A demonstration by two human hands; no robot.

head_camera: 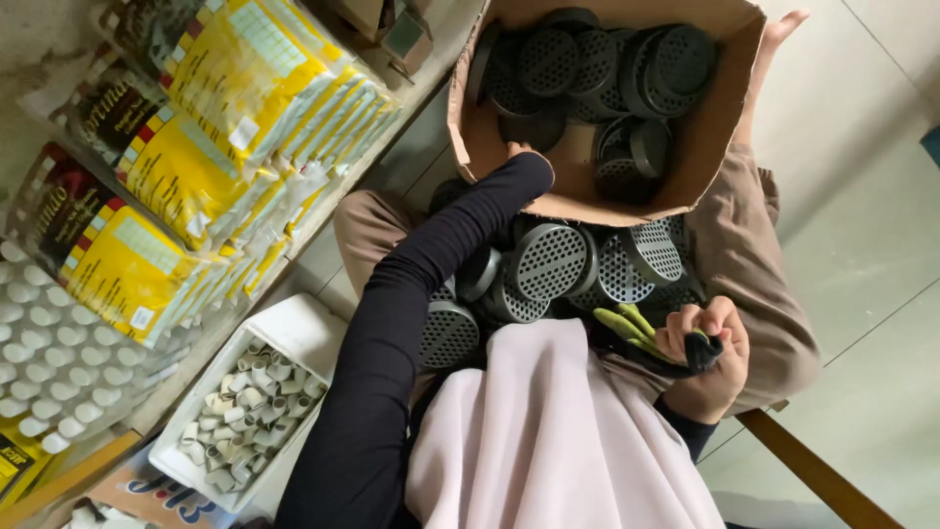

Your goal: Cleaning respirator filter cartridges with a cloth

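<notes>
While the left hand (519, 152) reaches into the tilted cardboard box (715, 147), its grip hidden, perforated black discs (548, 260) pile on the lap; the right hand (705, 358) clenches a black-and-green tool (636, 333).

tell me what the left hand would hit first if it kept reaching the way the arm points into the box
Most likely the dark perforated round caps heaped inside the cardboard box. The left hand is at the box's lower rim, mostly hidden, so depth is unclear.

Long black sleeves, pale pink top, tan-brown trousers, bare hands
</notes>
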